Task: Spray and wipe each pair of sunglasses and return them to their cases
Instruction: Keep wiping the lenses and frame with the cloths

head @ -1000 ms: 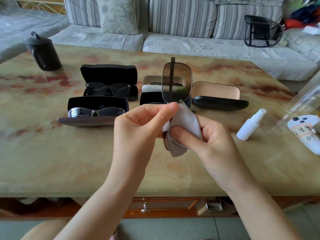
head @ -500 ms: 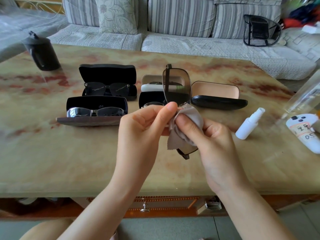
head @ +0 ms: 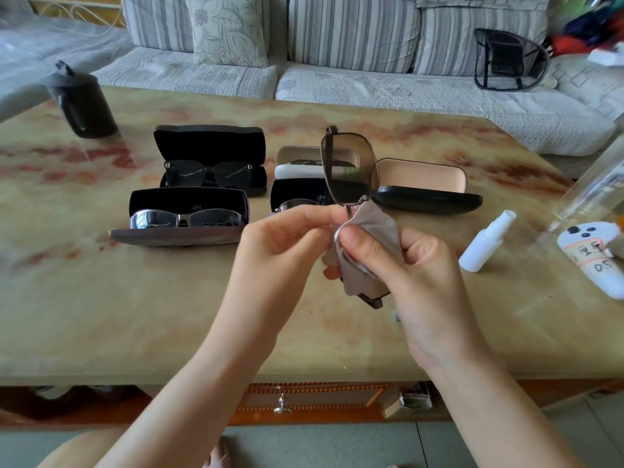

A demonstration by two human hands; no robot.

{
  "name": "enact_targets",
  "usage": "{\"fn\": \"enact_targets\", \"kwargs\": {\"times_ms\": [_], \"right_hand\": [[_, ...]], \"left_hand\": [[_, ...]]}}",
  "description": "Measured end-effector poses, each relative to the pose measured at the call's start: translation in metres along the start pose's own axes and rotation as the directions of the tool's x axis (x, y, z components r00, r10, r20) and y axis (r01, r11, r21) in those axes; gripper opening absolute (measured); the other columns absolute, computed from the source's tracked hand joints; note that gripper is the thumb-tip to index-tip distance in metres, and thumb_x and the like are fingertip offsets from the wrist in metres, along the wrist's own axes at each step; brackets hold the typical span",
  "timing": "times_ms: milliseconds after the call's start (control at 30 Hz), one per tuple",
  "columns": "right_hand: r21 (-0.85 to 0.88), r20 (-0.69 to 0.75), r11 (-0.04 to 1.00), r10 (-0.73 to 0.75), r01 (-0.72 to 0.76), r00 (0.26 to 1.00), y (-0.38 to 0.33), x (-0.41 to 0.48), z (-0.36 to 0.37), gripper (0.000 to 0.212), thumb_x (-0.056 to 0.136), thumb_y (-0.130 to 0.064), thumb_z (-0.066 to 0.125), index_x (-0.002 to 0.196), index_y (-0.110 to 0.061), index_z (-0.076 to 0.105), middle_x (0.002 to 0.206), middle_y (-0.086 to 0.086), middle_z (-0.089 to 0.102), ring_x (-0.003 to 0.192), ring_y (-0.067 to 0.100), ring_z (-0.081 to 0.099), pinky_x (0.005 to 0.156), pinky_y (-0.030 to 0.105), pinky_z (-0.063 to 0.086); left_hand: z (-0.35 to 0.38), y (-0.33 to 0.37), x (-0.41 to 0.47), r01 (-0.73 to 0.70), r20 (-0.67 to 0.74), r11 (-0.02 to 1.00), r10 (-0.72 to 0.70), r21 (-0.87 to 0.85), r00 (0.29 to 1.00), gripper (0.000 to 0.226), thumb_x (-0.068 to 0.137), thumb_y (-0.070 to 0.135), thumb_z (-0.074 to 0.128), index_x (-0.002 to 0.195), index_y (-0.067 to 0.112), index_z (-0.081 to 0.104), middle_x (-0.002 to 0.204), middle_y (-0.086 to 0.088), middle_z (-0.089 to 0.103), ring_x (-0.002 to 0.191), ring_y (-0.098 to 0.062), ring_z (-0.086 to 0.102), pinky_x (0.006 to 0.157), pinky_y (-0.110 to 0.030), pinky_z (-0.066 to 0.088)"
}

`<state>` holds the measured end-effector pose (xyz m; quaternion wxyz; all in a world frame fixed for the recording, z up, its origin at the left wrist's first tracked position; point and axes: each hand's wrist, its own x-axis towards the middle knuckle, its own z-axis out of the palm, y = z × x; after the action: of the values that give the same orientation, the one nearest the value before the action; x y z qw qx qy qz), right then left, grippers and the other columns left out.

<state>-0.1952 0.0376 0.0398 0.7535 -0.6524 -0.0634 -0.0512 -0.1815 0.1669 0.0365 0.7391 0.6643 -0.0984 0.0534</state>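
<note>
sunglasses [head: 351, 170] more aslant over marbled table [head: 135, 298], sofa [head: 351, 38] beyond

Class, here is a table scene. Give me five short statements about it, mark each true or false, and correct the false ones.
1. The right hand grips a beige microfibre cloth around the brown metal-framed sunglasses. True.
2. The white plastic spray bottle stands upright. False: it lies on its side on the marble-patterned table.
3. The black case with tan lining is open and empty. True.
4. The left hand lies flat on the table. False: it pinches the sunglasses' frame.
5. The black hard case at rear left is closed. False: it is open, with black sunglasses inside.
</note>
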Motion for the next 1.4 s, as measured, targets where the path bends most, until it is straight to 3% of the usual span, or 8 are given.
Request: {"fn": "enact_targets", "kwargs": {"times_ms": [367,633,733,867,1033,1200,1300,1400], "right_hand": [[-0.162,-0.076,0.987,0.005,-0.018,0.997,0.000,0.001,-0.002,0.027,0.088,-0.023,0.058,0.061,-0.019,0.063,0.042,-0.017,0.052,0.045,-0.005,0.049,0.039,0.005,0.031],[-0.095,0.067,0.994,0.057,-0.051,0.996,0.012,0.007,-0.009,0.024,0.078,-0.029,0.075,0.094,-0.011,0.075,0.088,0.012,0.075,0.091,0.028,0.071,0.076,0.030,0.056],[-0.144,0.125,0.987,0.092,-0.073,0.988,0.008,0.007,-0.011,0.025,0.079,-0.027,0.074,0.097,-0.010,0.074,0.089,0.012,0.075,0.092,0.029,0.070,0.073,0.026,0.055],[-0.212,0.177,0.972,0.136,-0.098,0.975,0.001,0.006,-0.016,0.024,0.074,-0.024,0.072,0.092,-0.007,0.075,0.086,0.011,0.075,0.087,0.023,0.072,0.063,0.013,0.048],[-0.248,0.226,0.961,0.182,-0.124,0.957,-0.003,0.004,-0.017,0.003,0.070,-0.016,0.073,0.069,-0.014,0.071,0.062,-0.006,0.069,0.057,-0.001,0.061,0.046,0.005,0.037],[-0.242,0.245,0.962,0.189,-0.128,0.951,-0.007,0.005,-0.019,0.024,0.075,-0.009,0.073,0.055,-0.021,0.068,0.055,-0.011,0.064,0.053,-0.003,0.058,0.047,0.005,0.039],[-0.211,0.253,0.969,0.180,-0.128,0.951,0.002,0.006,-0.019,0.009,0.073,-0.015,0.077,0.081,-0.011,0.076,0.078,0.004,0.075,0.075,0.013,0.071,0.070,0.024,0.057],[-0.111,0.171,0.982,0.168,-0.151,0.971,0.005,0.007,-0.015,0.012,0.070,-0.015,0.072,0.079,-0.007,0.073,0.069,0.003,0.073,0.063,0.010,0.070,0.058,0.018,0.053]], "left_hand": [[-0.002,-0.006,0.002,0.015,0.056,1.000,-0.015,-0.015,0.998,0.023,0.082,0.026,0.062,0.092,0.011,0.076,0.084,-0.001,0.076,0.081,-0.010,0.070,0.072,-0.017,0.053],[-0.001,-0.005,0.003,0.148,0.053,0.969,-0.141,-0.200,0.989,0.035,0.074,0.028,0.065,0.099,0.005,0.074,0.099,-0.005,0.073,0.087,-0.013,0.064,0.073,-0.021,0.052],[-0.003,-0.007,0.004,0.114,0.008,0.980,-0.115,-0.165,0.993,0.037,0.072,0.034,0.068,0.094,0.005,0.076,0.098,-0.007,0.065,0.084,-0.013,0.058,0.063,-0.018,0.046],[-0.008,-0.012,0.007,0.058,-0.049,0.986,-0.067,-0.157,0.997,0.040,0.065,0.039,0.073,0.091,0.009,0.078,0.101,0.001,0.066,0.111,-0.019,0.061,0.094,-0.033,0.049],[-0.015,-0.013,0.012,0.031,-0.093,0.985,-0.047,-0.171,0.995,0.027,0.071,0.036,0.081,0.088,0.016,0.080,0.096,0.007,0.067,0.117,-0.022,0.059,0.102,-0.035,0.045],[-0.015,-0.008,0.011,0.011,-0.120,0.984,-0.033,-0.179,0.992,0.024,0.064,0.041,0.077,0.080,0.023,0.079,0.095,0.002,0.071,0.099,-0.015,0.065,0.094,-0.031,0.048],[-0.011,-0.008,0.009,0.029,-0.102,0.990,-0.044,-0.141,0.994,0.026,0.069,0.040,0.069,0.083,0.021,0.079,0.092,-0.002,0.074,0.092,-0.015,0.066,0.091,-0.034,0.050],[-0.007,-0.011,0.008,0.051,-0.071,0.994,-0.058,-0.095,0.996,0.032,0.072,0.036,0.067,0.090,0.012,0.077,0.095,-0.006,0.074,0.090,-0.015,0.067,0.085,-0.031,0.052]]}}
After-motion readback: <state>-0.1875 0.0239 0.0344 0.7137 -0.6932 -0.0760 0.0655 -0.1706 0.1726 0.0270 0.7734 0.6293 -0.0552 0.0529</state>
